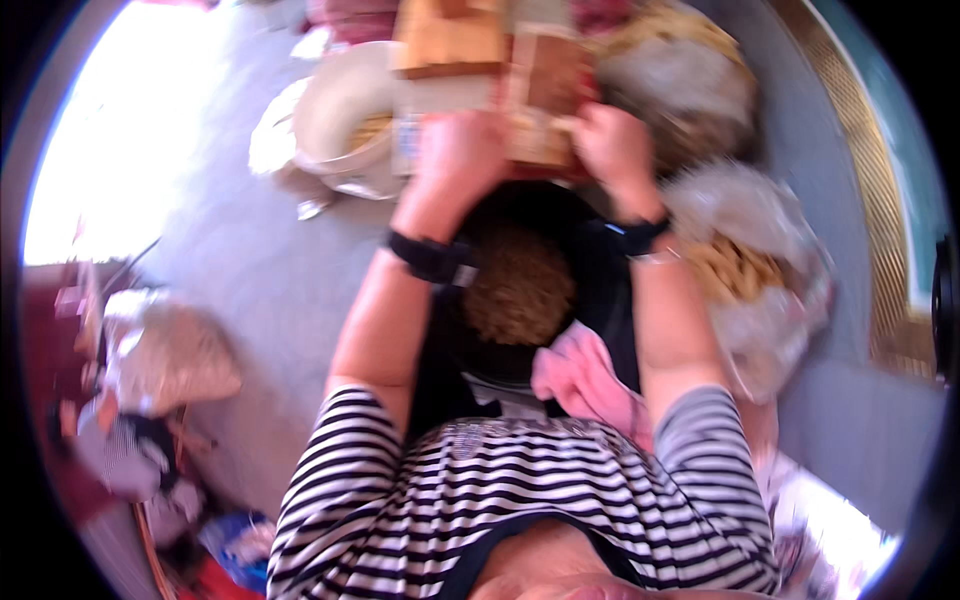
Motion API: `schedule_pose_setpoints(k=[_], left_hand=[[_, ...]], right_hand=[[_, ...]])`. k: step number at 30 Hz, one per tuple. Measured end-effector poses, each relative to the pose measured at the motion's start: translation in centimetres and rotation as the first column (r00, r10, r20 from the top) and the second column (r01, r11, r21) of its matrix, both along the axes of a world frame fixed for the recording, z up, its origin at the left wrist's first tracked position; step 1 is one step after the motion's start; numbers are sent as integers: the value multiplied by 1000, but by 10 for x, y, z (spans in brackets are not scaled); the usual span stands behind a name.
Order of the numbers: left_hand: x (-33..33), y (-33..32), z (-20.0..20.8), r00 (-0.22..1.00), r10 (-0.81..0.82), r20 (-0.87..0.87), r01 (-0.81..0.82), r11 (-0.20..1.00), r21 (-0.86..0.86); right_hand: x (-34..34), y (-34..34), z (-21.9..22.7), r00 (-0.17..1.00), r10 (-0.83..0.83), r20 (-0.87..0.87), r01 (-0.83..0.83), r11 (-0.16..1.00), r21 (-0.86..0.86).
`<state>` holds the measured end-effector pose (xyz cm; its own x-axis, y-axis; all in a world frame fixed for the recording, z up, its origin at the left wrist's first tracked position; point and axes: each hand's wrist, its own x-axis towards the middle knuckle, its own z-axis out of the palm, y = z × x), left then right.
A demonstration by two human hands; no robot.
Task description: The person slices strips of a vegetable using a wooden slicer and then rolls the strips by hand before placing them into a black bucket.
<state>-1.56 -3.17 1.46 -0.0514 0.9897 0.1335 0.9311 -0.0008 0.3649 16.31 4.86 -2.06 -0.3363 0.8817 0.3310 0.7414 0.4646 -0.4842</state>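
Has left hand (462, 150) and right hand (614, 148) near a red-edged object (550, 75), between white bucket (325, 108) and plastic bag (685, 85), beyond dark tub (600, 280), with grip too blurred to tell.

1. Bright overall: far up and left of the pink cloth (588, 375), a blown-out white glare wipes out all detail.
2. A smaller washed-out patch sits below and right of the cloth.
3. Left of the cloth, the grey floor (285, 300) is softly lit, its shadows faint.
4. Just up and left of the cloth, the black tub (600, 305) is deep in shade.
5. Above the cloth, the left hand (462, 150) and right hand (613, 150) are smeared by blur.
6. Far right of the cloth, fisheye distortion bends the gold strip (868, 170).
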Motion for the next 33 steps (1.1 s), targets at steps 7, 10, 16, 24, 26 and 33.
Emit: schedule_pose_setpoints(k=[7, 10, 16, 24, 26, 33], left_hand=[[58, -37, 3, 601, -39, 798, -14, 998, 59], [64, -37, -10, 113, -83, 990, -136, 986, 98], [33, -17, 3, -503, -181, 845, -330, 944, 6], [27, -46, 36, 775, -514, 367, -79, 497, 864], [42, -55, 32, 723, -496, 481, -27, 676, 736], [52, -45, 29, 359, -139, 923, -28, 987, 159]], right_hand=[[1, -55, 9, 439, -396, -806, -577, 563, -591], [-20, -83, 21, 384, -525, -759, -609, 475, -636], [-7, -87, 44, 721, -43, -692, -615, 420, -667], [-3, -91, 49, 241, -184, -953, -822, 483, -301], [-13, -96, 40, 426, -75, -901, -501, 810, -304], [12, -70, 16, 701, 48, -711, -408, 845, -345]])
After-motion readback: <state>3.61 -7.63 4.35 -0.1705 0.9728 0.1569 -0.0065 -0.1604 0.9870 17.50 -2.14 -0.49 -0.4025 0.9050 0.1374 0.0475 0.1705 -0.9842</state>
